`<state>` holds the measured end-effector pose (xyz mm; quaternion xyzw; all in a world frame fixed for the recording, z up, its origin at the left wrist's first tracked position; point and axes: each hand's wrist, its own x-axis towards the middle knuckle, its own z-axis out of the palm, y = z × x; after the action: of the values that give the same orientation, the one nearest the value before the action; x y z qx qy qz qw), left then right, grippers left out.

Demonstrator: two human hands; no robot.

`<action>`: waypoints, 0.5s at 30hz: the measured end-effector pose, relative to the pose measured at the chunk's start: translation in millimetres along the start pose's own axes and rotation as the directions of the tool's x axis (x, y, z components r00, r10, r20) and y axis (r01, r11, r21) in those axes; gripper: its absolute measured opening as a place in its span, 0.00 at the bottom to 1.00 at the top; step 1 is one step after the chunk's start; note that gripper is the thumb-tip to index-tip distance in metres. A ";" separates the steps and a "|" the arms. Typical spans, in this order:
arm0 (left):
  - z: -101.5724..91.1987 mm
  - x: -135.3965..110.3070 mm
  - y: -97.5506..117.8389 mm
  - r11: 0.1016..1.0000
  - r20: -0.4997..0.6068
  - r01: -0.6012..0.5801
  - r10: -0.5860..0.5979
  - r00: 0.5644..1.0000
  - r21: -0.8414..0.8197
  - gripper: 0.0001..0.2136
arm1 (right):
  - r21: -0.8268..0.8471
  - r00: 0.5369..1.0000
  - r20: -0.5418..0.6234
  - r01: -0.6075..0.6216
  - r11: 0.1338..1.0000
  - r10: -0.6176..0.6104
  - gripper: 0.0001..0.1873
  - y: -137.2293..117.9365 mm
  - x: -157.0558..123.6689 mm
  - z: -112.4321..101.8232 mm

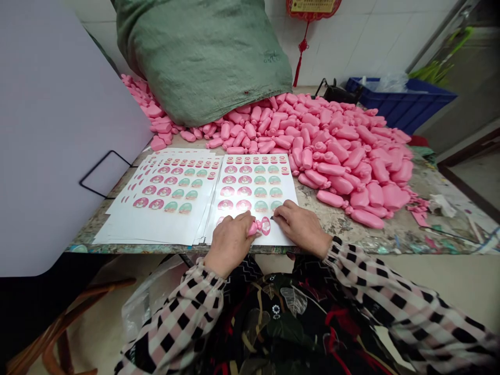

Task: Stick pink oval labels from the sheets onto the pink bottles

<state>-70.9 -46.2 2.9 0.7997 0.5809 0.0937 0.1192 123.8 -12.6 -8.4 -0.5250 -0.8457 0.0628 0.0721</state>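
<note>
My left hand [230, 240] is closed around a small pink bottle [253, 228] just above the sticker sheet. Most of that bottle is hidden under my fingers; only its knobbed end shows. Beside that end is an oval pink sticker [266, 226]; whether it touches the bottle I cannot tell. My right hand [299, 227] rests over the sheet's right edge, fingertips pinched together. A small dark tip [272, 217] shows at those fingers, too small to name. Under both hands lies a white sticker sheet [250, 208] with rows of pink and green labels.
A stack of sticker sheets [164, 195] overlaps on the left. Pink bottles [336, 151] are heaped across the back and right, with a green sack [207, 57] above them. A blue crate [410, 104] stands behind. A pale panel [70, 135] borders the left.
</note>
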 end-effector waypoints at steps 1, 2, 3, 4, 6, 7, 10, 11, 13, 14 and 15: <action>0.0 0.1 0.0 1.000 -0.002 -0.001 0.001 1.000 -0.004 0.07 | -0.001 1.000 0.012 0.012 1.000 -0.012 0.14 0.8 0.8 -0.7; 0.2 0.2 0.0 1.000 -0.006 -0.003 0.003 1.000 -0.009 0.07 | -0.002 0.999 0.024 0.023 1.000 -0.023 0.14 1.5 1.7 -1.5; 0.6 0.2 -0.2 1.000 -0.012 -0.006 0.006 1.000 -0.019 0.07 | -0.003 0.999 0.034 0.032 0.999 -0.032 0.14 1.9 2.5 -2.4; 1.1 0.3 -0.4 0.999 -0.018 -0.010 0.010 1.000 -0.034 0.07 | -0.003 0.998 0.044 0.043 0.999 -0.043 0.14 2.2 3.2 -3.4; 2.5 0.3 -1.2 0.997 -0.028 -0.020 0.018 0.999 -0.068 0.07 | 0.004 0.996 0.059 0.067 0.998 -0.068 0.14 3.1 4.4 -5.3; 3.2 0.2 -1.6 0.996 -0.033 -0.028 0.026 0.999 -0.080 0.07 | 0.010 0.995 0.064 0.079 0.997 -0.080 0.14 3.6 4.8 -6.1; 5.0 -0.1 -2.6 0.995 -0.041 -0.048 0.045 0.998 -0.083 0.06 | 0.048 0.991 0.074 0.105 0.993 -0.109 0.13 6.3 4.8 -6.8; 5.4 -0.2 -2.8 0.996 -0.042 -0.049 0.046 0.998 -0.080 0.05 | 0.065 0.991 0.075 0.108 0.992 -0.113 0.13 7.3 4.4 -6.4; 6.1 -0.2 -3.2 0.996 -0.048 -0.047 0.043 0.998 -0.079 0.05 | 0.105 0.991 0.075 0.106 0.989 -0.114 0.12 9.1 3.0 -4.9; 6.2 -0.2 -3.3 0.996 -0.052 -0.045 0.041 0.998 -0.079 0.06 | 0.125 0.991 0.071 0.102 0.987 -0.112 0.12 9.6 1.7 -3.8; 6.3 -0.1 -3.4 0.996 -0.053 -0.045 0.040 0.998 -0.079 0.06 | 0.141 0.992 0.062 0.097 0.985 -0.106 0.12 9.8 0.0 -2.6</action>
<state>-72.2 -45.8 -4.1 0.8038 0.5624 0.1400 0.1341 132.8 -8.2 -7.6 -0.4727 -0.8669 0.1352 0.0819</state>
